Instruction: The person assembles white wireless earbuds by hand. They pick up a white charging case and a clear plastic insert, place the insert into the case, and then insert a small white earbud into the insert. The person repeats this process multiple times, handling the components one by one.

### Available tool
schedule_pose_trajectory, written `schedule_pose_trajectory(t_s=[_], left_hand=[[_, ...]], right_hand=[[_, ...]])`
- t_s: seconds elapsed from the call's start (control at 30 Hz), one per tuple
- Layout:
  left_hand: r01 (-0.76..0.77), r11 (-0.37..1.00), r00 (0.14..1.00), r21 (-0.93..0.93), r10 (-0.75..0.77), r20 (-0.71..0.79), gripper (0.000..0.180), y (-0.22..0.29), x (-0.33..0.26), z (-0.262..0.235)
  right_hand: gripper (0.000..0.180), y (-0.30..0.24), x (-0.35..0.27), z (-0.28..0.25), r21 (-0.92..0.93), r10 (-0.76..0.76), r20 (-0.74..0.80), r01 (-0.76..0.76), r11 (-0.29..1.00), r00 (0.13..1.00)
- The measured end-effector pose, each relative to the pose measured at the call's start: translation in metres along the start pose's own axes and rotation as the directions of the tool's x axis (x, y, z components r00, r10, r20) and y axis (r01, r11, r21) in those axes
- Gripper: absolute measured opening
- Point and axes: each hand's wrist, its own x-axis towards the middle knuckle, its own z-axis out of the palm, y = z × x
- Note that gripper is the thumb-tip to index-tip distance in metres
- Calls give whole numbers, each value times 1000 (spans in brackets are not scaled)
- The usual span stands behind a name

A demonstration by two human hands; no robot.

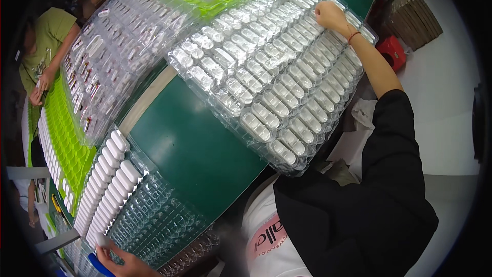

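My right hand (332, 16) is at the far right end of a clear plastic tray (266, 150) filled with rows of oval, silvery-white shells. Its fingers are bent closed down over the shells, and whatever they grip is hidden. At the lower left, my left hand (123, 261) holds a smooth white oval case (102, 240) between thumb and fingers. That hand is beside another clear tray (159, 200), where rows of white cases (115, 184) fill the left part and the pockets toward me show no cases. A blue curved strip (98, 264) is close to my left fingers.
Green work surface (195, 133) lies between the two trays. Clear trays with small parts (128, 36) and bright green trays (69, 138) stand beyond. A co-worker (43, 56) works at the left. A red container (392, 54) and stacked cardboard (415, 18) are at the right.
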Motion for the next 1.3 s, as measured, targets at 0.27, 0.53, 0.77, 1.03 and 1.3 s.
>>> schedule_pose_trajectory(t_s=[0.27, 0.53, 0.77, 1.03, 1.3], left_hand=[[602, 368, 796, -708, -346, 497, 50, 172, -72, -11], [715, -86, 667, -693, -214, 714, 44, 218, -56, 6], [664, -99, 706, -741, -244, 665, 40, 225, -55, 18], [664, -39, 723, -747, -221, 655, 37, 224, -63, 25], [670, -45, 721, -741, -200, 664, 41, 221, -68, 32]], right_hand=[[19, -130, -61, -46, 825, -300, -162, 295, 482, 940], [29, -265, -156, -91, 990, -817, -41, -88, -112, 576], [31, -292, -187, -90, 994, -879, -68, -38, -98, 473], [29, -293, -195, -83, 990, -871, -66, -80, -119, 486], [30, -295, -194, -76, 992, -870, -88, -35, -120, 485]])
